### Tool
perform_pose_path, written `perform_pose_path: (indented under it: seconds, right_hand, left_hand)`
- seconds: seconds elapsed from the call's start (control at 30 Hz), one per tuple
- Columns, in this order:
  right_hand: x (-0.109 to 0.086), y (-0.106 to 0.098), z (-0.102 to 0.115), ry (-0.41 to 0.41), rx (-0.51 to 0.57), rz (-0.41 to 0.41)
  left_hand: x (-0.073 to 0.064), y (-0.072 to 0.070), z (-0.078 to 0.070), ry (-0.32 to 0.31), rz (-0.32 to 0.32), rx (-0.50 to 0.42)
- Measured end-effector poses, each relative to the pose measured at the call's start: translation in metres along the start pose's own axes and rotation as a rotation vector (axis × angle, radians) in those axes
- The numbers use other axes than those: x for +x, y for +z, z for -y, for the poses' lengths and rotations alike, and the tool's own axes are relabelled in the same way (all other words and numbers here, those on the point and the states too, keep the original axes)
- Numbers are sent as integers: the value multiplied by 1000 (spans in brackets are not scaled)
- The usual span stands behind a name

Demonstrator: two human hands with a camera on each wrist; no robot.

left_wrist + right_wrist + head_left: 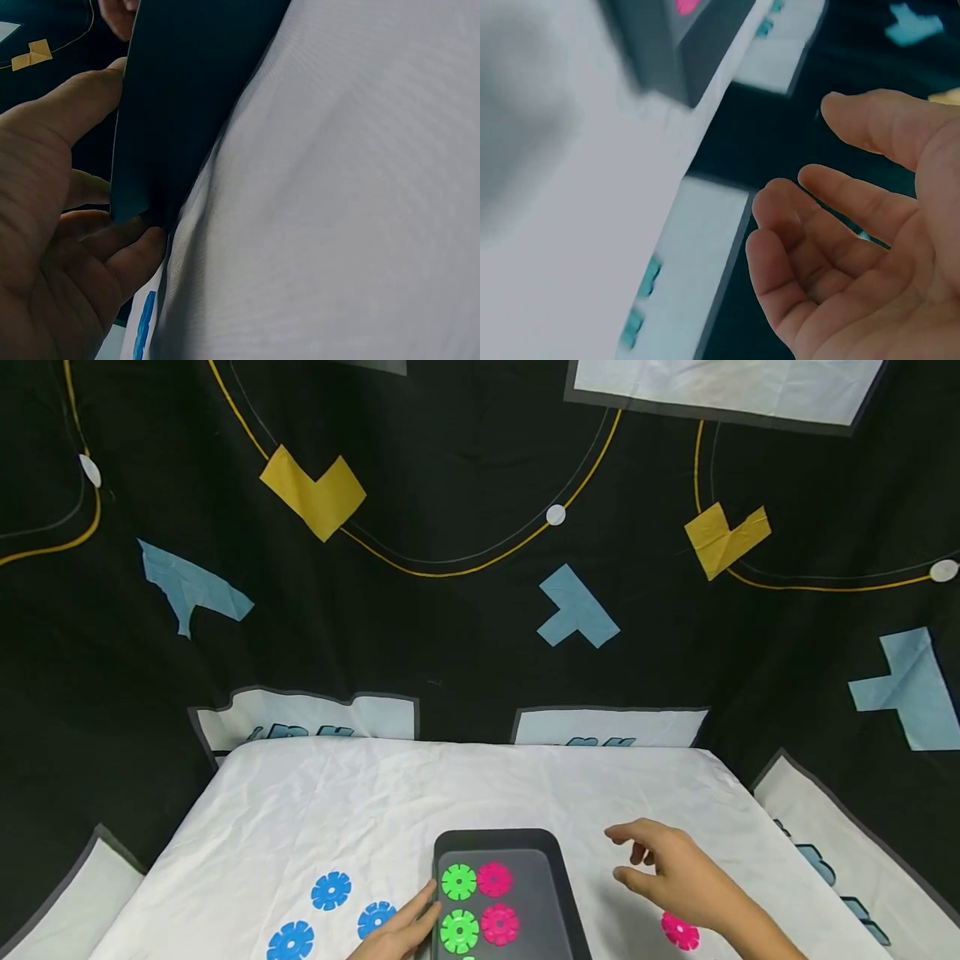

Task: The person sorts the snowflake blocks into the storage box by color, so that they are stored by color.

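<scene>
A dark grey rectangular tray [536,893] stands at the front of the cloth. It holds notched flat discs in two columns, green discs [459,932] on the left and pink discs [499,924] on the right. My left hand [401,931] holds the tray at its left side; in the left wrist view its thumb meets the rim and fingers lie round the corner. Right of the tray, my right hand [671,868] hovers with loosely bent fingers and nothing in them. A loose pink disc [680,932] lies on the cloth, partly hidden by this hand's wrist.
Several blue discs [331,891] lie on the white cloth [360,802] left of the tray, one partly behind the left hand. A black curtain [450,643] with yellow and light blue shapes hangs behind the table.
</scene>
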State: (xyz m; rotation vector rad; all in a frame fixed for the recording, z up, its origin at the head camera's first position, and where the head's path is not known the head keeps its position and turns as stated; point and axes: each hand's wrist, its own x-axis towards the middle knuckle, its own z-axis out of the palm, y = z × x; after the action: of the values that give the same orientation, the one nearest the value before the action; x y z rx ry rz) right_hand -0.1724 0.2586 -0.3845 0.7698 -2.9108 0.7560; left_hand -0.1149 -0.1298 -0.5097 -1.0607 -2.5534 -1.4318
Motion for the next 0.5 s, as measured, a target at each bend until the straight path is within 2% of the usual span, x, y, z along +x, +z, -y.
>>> perform_pose_path:
  seconds: [0.13,0.23,0.37,0.5]
  right_hand:
    - [-16,-1,-20,179,40,39]
    - [-24,1,-34,334,47,60]
    - [-29,7,-51,461,35,90]
    - [-33,18,-67,572,47,160]
  left_hand:
    - [-5,4,2,-2,-19,24]
    - [-4,4,2,4,-16,-6]
    - [-2,3,2,52,-40,9]
    - [-1,3,2,80,-57,26]
